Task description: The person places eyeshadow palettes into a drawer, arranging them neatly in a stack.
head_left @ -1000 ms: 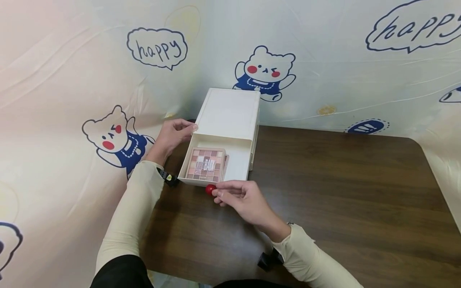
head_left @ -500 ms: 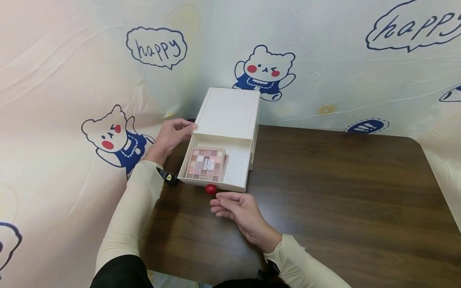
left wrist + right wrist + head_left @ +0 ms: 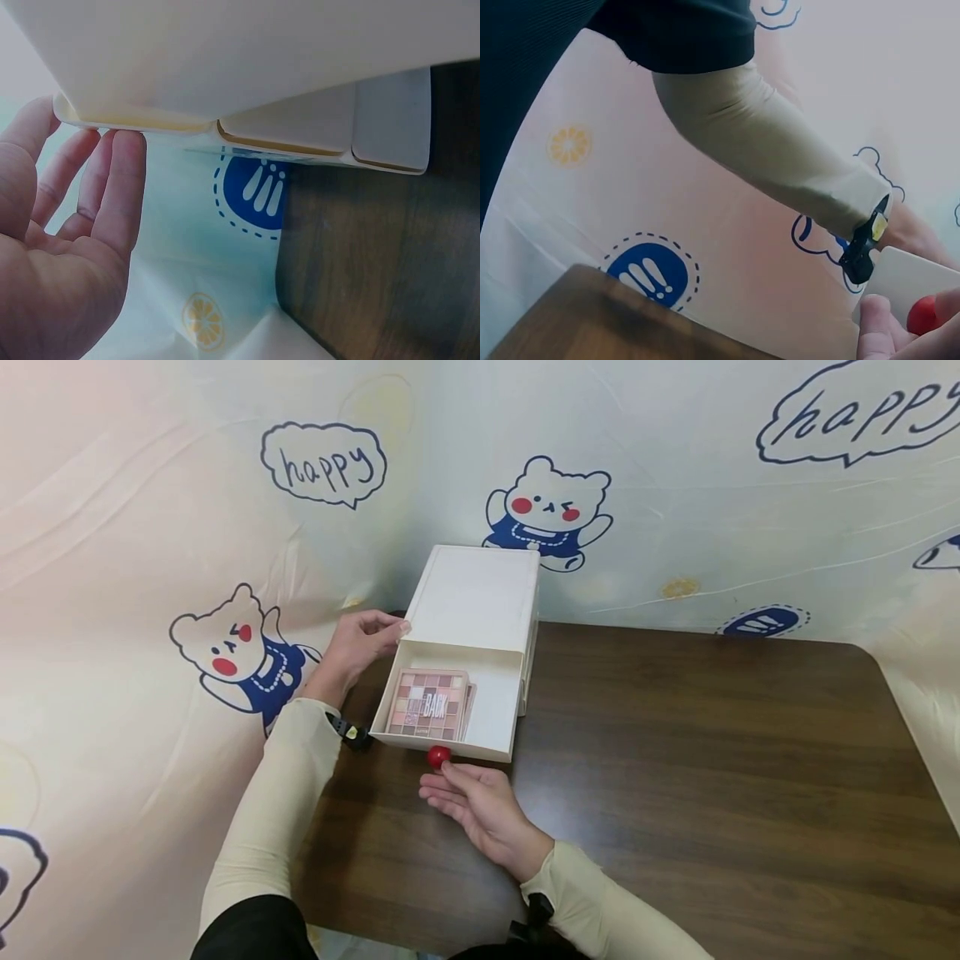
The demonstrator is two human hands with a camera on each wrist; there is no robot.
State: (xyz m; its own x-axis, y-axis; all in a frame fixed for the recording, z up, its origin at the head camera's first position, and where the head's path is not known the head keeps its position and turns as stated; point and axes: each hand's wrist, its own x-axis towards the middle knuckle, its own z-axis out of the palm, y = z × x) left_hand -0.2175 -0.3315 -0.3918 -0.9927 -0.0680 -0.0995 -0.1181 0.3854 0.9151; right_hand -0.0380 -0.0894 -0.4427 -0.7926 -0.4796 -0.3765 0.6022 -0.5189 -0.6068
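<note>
A small white drawer unit [image 3: 476, 593] stands at the back of the wooden table, its top drawer [image 3: 495, 702] pulled out towards me. In the drawer's left half lies an eyeshadow palette [image 3: 426, 703], with another flat case edge showing beneath it. My left hand [image 3: 356, 647] rests its thumb and fingertips against the unit's upper left edge; its straight fingers [image 3: 120, 187] touch that edge in the left wrist view. A round red knob [image 3: 438, 757] sits on the drawer front. My right hand [image 3: 483, 814] is just below it, fingers extended and thumb tip right at the knob.
Two closed lower drawers [image 3: 300, 120] show in the left wrist view. Printed cloth [image 3: 675, 527] hangs behind and to the left of the table. The brown tabletop [image 3: 712, 760] stretches to the right. A dark wrist strap [image 3: 348, 729] is on my left wrist.
My right hand let go of the knob and drew back, then shifted left with its fingers spread beneath the knob. The left hand and the drawer stay in place.
</note>
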